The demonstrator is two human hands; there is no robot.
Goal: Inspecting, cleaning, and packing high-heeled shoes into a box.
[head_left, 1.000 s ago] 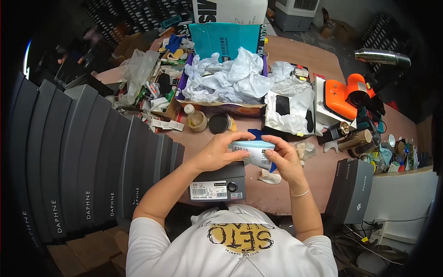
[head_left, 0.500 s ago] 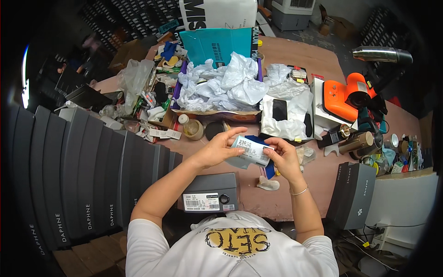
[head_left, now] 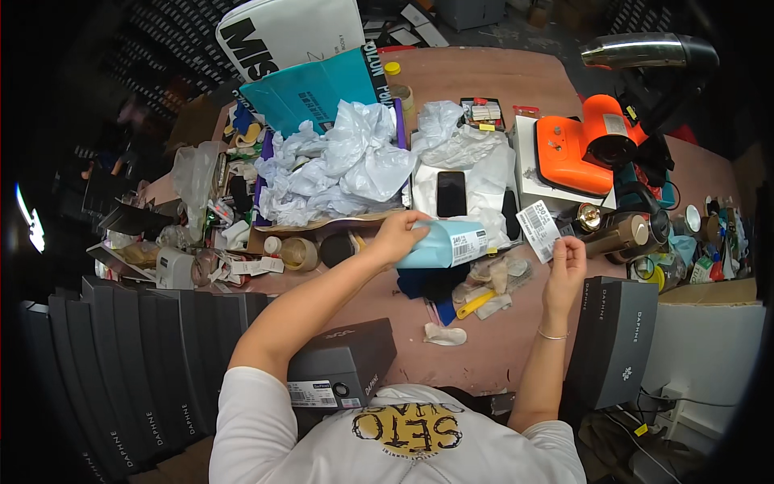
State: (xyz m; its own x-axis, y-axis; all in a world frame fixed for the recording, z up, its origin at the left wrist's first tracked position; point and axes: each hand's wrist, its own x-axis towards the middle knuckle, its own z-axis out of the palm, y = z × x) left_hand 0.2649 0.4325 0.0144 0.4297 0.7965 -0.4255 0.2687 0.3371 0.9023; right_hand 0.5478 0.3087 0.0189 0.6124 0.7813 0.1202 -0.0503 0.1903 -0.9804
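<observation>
My left hand [head_left: 399,236] grips a light blue box [head_left: 443,244] with a white barcode label on its end, held above the brown table [head_left: 500,347]. My right hand [head_left: 567,256] pinches a white paper label [head_left: 538,229] by its lower edge, off to the right of the box and apart from it. Below the box lie dark blue cloth [head_left: 427,284], a yellow tool [head_left: 476,303] and scraps of crumpled paper [head_left: 445,334].
A grey shoe box [head_left: 343,367] sits at the table's near edge, another dark box [head_left: 610,339] stands at the right. A row of dark boxes [head_left: 121,355] fills the left. Crumpled white paper [head_left: 339,165], a black phone [head_left: 451,193], an orange device [head_left: 580,149] and tape rolls [head_left: 300,253] crowd the back.
My hands have moved apart: the right one has pulled the white label away to the right, while the left keeps the light blue box.
</observation>
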